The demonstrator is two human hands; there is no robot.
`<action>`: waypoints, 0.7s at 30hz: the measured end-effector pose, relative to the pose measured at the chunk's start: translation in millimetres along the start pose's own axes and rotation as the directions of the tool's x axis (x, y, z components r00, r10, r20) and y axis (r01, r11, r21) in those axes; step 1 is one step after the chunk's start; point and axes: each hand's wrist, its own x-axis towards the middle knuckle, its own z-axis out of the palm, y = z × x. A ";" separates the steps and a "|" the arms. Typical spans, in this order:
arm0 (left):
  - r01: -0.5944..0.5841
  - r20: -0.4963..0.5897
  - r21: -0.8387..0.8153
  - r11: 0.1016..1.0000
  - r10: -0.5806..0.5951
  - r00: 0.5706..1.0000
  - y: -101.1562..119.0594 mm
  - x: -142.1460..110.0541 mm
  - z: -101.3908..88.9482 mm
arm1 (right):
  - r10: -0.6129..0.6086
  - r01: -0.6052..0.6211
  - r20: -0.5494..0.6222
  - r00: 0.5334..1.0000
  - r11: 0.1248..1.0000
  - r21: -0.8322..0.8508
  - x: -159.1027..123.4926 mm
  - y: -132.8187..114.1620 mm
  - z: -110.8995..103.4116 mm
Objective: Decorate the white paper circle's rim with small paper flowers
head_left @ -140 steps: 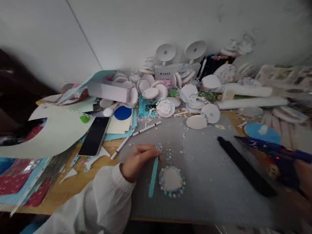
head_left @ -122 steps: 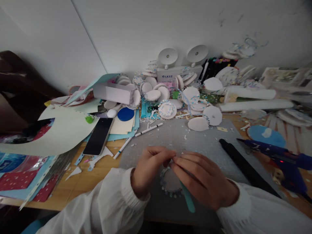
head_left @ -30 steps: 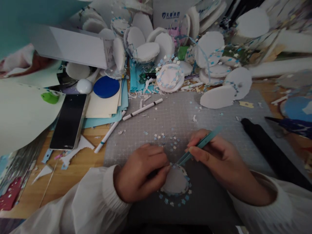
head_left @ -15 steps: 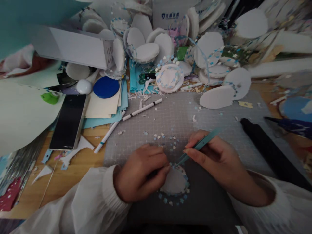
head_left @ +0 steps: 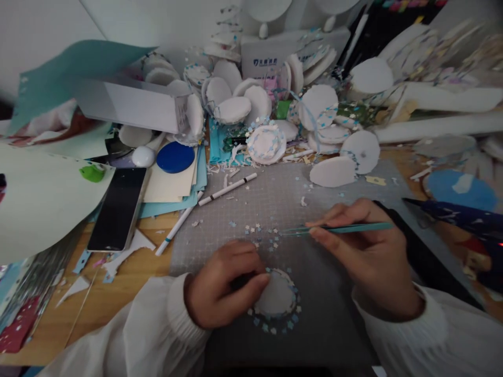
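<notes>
A white disc (head_left: pixel 275 296) ringed with small blue and white stars lies on the grey cutting mat near its front edge. My left hand (head_left: pixel 230 285) has its fingers curled at the disc's left edge, thumb and forefinger touching it; the other fingertips are hidden. In my right hand (head_left: pixel 353 246) are teal tweezers (head_left: pixel 353 228), held nearly level with their thin tips pointing left. The tips are over the mat, close to a scatter of tiny loose stars (head_left: pixel 271 238) beyond the disc.
Many white discs with star strings (head_left: pixel 267 141) are heaped along the back. To the left are a phone (head_left: pixel 118 209), a blue round lid (head_left: pixel 175 157), paper sheets and white pens (head_left: pixel 228 189). A dark long object (head_left: pixel 436 267) lies under my right forearm's far side.
My right hand has drawn the tweezers off the disc, up and right, turning them level beside the loose stars. My left hand stays by the disc. The view has tilted up somewhat.
</notes>
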 end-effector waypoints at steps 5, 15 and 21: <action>0.054 -0.156 -0.228 0.972 -0.091 0.984 -0.2 -2.5 0.9 | -0.133 0.158 0.161 0.978 0.975 -0.159 -0.3 0.9 -3.1; 0.177 -0.309 -0.343 0.922 -0.289 0.906 -3.3 0.1 -1.0 | -0.165 0.217 0.240 0.957 0.953 -0.211 -4.6 2.9 0.2; 0.193 -0.330 -0.246 0.950 -0.269 0.905 -1.5 1.6 1.8 | -0.161 0.173 0.146 0.976 0.982 -0.073 -4.1 -6.3 0.3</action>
